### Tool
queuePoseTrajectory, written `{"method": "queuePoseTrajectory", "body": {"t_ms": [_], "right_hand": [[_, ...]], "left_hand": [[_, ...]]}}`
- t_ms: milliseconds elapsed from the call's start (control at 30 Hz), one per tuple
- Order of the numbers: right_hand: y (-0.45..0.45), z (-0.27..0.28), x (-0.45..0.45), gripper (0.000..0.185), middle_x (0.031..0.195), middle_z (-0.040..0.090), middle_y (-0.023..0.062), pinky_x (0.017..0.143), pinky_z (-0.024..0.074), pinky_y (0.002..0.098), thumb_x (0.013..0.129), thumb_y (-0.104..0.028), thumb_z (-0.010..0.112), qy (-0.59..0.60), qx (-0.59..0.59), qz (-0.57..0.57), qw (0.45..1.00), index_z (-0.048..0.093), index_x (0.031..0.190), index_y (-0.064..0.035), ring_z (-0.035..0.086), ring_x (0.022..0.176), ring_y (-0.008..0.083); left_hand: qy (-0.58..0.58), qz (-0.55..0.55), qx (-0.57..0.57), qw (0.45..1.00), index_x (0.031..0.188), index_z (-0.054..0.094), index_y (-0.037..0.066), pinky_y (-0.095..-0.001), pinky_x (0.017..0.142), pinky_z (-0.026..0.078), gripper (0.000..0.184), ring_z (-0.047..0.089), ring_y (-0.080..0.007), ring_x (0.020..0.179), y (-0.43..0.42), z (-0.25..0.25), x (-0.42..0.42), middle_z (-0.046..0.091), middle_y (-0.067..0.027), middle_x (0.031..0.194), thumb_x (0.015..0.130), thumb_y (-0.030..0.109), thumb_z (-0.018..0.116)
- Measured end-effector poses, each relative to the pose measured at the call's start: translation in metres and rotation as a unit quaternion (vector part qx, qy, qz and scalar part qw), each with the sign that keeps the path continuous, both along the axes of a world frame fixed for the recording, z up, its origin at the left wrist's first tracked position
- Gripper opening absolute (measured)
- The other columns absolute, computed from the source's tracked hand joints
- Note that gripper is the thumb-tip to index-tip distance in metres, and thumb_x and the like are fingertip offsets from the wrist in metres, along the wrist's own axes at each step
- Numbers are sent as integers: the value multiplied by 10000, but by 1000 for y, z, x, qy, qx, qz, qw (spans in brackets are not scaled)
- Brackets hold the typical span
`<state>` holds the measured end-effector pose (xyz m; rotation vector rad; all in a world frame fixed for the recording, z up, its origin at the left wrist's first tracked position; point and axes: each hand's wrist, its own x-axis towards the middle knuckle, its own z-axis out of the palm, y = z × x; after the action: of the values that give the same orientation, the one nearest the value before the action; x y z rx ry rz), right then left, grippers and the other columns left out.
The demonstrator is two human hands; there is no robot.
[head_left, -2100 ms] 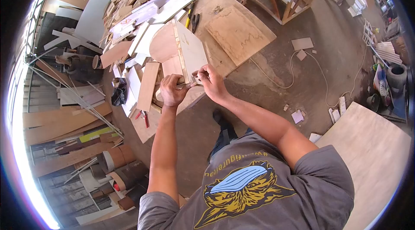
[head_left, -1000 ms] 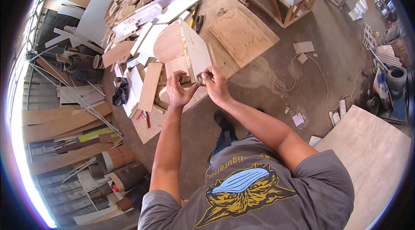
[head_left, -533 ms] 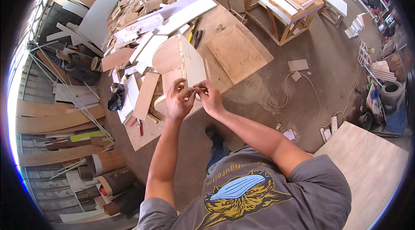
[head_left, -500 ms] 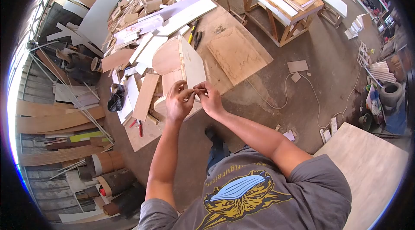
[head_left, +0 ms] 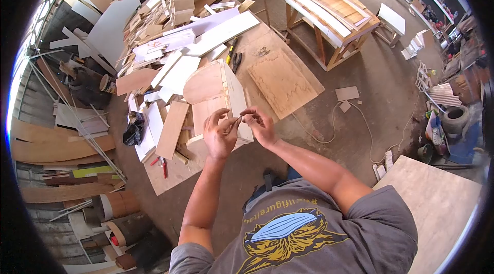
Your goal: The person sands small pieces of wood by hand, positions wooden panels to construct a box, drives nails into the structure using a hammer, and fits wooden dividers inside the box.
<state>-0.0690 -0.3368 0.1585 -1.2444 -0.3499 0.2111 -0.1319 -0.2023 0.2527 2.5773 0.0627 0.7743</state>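
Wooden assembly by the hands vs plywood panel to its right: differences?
Form: wooden assembly has raised sides, while the plywood panel is a flat sheet.
Look: the assembly shows a whitish outer side; the panel's face is tan with wavy, darker grain.
Shared: both rest on the worktable and show bare wood.

Near the right corner of the surface [head_left: 167, 181], a wooden panel [head_left: 280, 78] is showing matt grain. By the front edge, the box-like piece [head_left: 203, 86] is displaying bare, matt wood; by the left edge, a black bag [head_left: 134, 129] is gleaming like glossy plastic.

Grey T-shirt [head_left: 355, 227], yellow animal print [head_left: 283, 247]
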Motion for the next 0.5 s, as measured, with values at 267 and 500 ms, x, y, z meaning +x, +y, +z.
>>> {"method": "queuePoseTrajectory", "body": {"t_ms": [267, 500], "right_hand": [[23, -12, 97, 274, 1003, 726, 64, 757, 544, 304, 1033, -277, 662, -17, -17, -39, 999, 682, 1146, -27, 685, 906, 132], [77, -34, 219, 220, 1014, 727, 105, 760, 563, 339, 997, -227, 675, -26, -63, 4, 998, 679, 1133, -54, 711, 890, 193]], "left_hand": [[16, -61, 39, 997, 861, 814, 135, -449, 1013, 467, 100, 642, -283, 1133, 25, 18, 80, 722, -47, 1165, 791, 194, 855], [33, -42, 57, 997, 874, 818, 113, -463, 1061, 460, 111, 635, -313, 1202, 66, 19, 196, 729, -76, 1203, 780, 158, 856]]}}
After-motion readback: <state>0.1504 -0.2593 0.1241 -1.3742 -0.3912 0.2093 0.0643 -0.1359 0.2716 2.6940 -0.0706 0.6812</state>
